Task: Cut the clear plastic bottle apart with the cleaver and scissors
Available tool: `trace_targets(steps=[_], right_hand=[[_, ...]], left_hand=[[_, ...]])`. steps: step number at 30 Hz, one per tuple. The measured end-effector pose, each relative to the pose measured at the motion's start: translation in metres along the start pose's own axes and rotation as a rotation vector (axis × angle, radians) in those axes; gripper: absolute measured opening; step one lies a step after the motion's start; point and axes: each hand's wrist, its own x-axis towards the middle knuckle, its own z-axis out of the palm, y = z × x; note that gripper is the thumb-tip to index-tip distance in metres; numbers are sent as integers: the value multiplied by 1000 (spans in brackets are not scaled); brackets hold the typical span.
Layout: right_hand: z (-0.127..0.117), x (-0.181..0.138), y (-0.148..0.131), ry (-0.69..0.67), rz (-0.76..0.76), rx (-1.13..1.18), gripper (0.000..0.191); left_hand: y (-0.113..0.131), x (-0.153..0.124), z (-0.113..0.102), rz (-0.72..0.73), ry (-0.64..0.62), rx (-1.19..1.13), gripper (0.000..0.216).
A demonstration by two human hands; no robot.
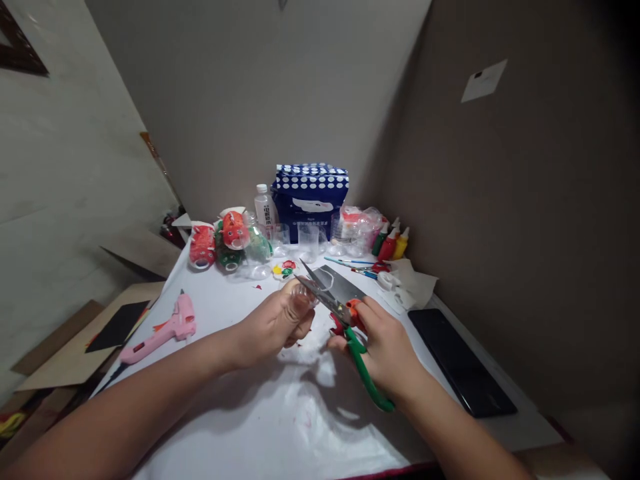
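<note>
My left hand (277, 319) is closed on a small piece of clear plastic (305, 293), pinched by the thumb and fingers. My right hand (393, 343) grips scissors (361, 363) with green handles and an orange part near the pivot. Their blades are parted and point up and left, right beside the plastic piece. Whether they touch it I cannot tell. Behind the blades lies a dark grey sheet (345, 285) with a pale curved strip on it. A small red item shows under the right fingers, its kind unclear.
A pink glue gun (175, 327) lies left, a black phone (460, 363) right. Behind stand red figures (203, 247), clear plastic cups (309, 243), a water bottle (263, 207), a blue dotted pack (313, 200) and paint bottles (389, 245). Brushes (347, 263) and crumpled paper (415, 285) lie back right.
</note>
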Motion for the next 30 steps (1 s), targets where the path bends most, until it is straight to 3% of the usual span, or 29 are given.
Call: trace_targets(steps=[13, 16, 23, 30], right_hand=[[3, 1, 7, 165, -178, 20, 35], [6, 1, 7, 143, -160, 51, 38], [20, 2, -1, 30, 40, 138, 39], [21, 3, -6, -53, 171, 180, 41]], left_hand=[[0, -1, -14, -68, -155, -295, 50], [0, -2, -14, -30, -66, -189, 50], [5, 0, -3, 67, 345, 274, 47], [1, 2, -2, 31, 494, 541, 38]])
